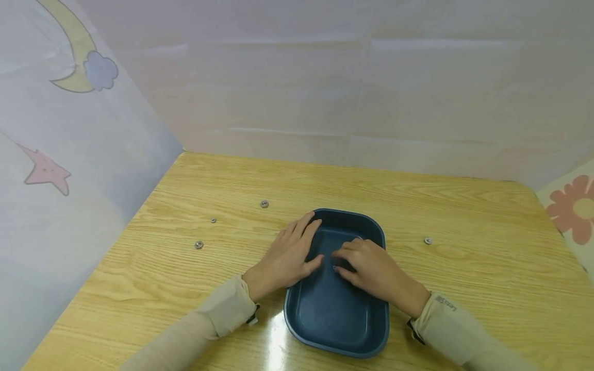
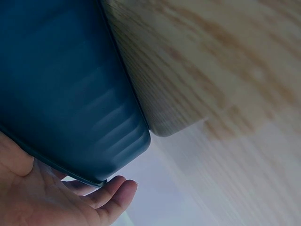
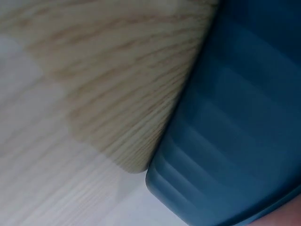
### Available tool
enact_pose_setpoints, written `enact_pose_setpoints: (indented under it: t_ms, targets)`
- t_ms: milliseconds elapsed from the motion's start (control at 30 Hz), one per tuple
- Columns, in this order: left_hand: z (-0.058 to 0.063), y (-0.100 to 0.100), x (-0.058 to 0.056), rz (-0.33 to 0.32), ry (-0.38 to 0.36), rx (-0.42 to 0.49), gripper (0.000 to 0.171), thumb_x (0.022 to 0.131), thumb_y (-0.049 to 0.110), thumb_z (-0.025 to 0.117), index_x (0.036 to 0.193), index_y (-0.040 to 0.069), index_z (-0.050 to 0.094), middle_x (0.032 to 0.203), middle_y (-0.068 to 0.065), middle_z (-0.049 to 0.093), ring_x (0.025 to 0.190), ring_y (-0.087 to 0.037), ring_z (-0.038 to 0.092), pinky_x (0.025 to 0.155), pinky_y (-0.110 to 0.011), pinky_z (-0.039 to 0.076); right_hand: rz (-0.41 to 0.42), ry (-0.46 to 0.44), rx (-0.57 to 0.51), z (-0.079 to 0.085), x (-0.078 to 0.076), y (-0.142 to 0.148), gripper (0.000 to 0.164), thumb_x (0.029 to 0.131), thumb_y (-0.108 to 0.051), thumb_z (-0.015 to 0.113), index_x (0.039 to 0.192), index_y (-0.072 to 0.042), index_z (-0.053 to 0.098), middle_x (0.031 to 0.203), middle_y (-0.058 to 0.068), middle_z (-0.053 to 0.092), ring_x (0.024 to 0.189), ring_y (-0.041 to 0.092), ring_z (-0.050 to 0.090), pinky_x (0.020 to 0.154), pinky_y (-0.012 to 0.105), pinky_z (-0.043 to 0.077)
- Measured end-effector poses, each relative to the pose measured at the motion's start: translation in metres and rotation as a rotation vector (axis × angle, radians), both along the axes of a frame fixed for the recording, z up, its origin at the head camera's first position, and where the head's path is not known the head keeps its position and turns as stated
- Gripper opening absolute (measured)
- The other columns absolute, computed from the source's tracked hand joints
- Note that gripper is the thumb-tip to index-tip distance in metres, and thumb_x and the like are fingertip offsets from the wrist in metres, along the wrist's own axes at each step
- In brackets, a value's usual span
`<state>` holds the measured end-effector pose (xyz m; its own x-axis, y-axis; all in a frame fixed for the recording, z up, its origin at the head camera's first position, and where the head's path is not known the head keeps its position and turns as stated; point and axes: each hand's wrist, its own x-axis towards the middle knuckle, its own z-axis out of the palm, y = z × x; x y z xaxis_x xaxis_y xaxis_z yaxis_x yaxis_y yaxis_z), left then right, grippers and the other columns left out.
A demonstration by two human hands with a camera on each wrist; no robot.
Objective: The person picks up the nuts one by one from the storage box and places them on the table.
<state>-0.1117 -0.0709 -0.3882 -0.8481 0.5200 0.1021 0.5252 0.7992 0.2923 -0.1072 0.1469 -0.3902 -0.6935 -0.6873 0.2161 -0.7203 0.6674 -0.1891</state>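
A dark blue rectangular tray (image 1: 331, 314) with a raised rim stands on the wooden table. Across its left rim lies my left hand (image 1: 290, 252), with fingers extended and spread; in the left wrist view that hand (image 2: 51, 202) is at the tray's rim. My right hand (image 1: 371, 268) reaches over the right rim into the tray, its fingers bent and slightly blurred, the thumb apart from them. A tiny bright spot shows by the thumb tip, too small to identify. The right wrist view shows mostly the outer tray wall (image 3: 235, 127).
Small metal nuts lie on the table (image 1: 464, 288): one nut (image 1: 264, 204) behind the tray's left side, a smaller nut (image 1: 213, 220) and another nut (image 1: 198, 245) farther left, and a nut (image 1: 428, 240) to the right. Printed sheets (image 1: 278, 93) hang behind.
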Motion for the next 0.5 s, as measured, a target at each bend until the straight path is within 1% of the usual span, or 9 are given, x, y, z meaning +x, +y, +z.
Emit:
enact_pose_setpoints:
  t_ms: [133,400,500]
  targets:
    - [-0.0005,-0.0003,0.0001,-0.002,0.004,0.003,0.074,0.097,0.040,0.061,0.155,0.008,0.028,0.162,-0.015,0.025,0.142,-0.033,0.039,0.106,-0.054,0.043,-0.003,-0.017,0.022,-0.0012,0.0002,-0.0002,0.024,0.083,-0.021,0.080,0.103,-0.009,0.077,0.094,0.002,0.074,0.084,0.017,0.067,0.075,0.037,0.055]
    - [-0.0007,-0.0003,-0.0001,-0.003,0.009,-0.001,0.074,0.097,0.040,0.061,0.155,0.008,0.028,0.162,-0.015,0.025,0.141,-0.033,0.039,0.106,-0.052,0.044,-0.020,-0.027,0.103,-0.0015,0.0012,-0.0019,0.023,0.084,-0.025,0.079,0.103,-0.012,0.077,0.096,0.002,0.074,0.090,0.020,0.067,0.081,0.042,0.054]
    - [-0.0001,-0.0003,0.0002,-0.003,0.010,-0.002,0.074,0.097,0.040,0.061,0.155,0.008,0.029,0.162,-0.016,0.024,0.141,-0.033,0.039,0.105,-0.052,0.044,-0.020,-0.025,0.121,-0.0015,0.0012,-0.0023,0.020,0.085,-0.025,0.078,0.102,-0.013,0.078,0.093,0.000,0.073,0.088,0.018,0.066,0.079,0.041,0.053]
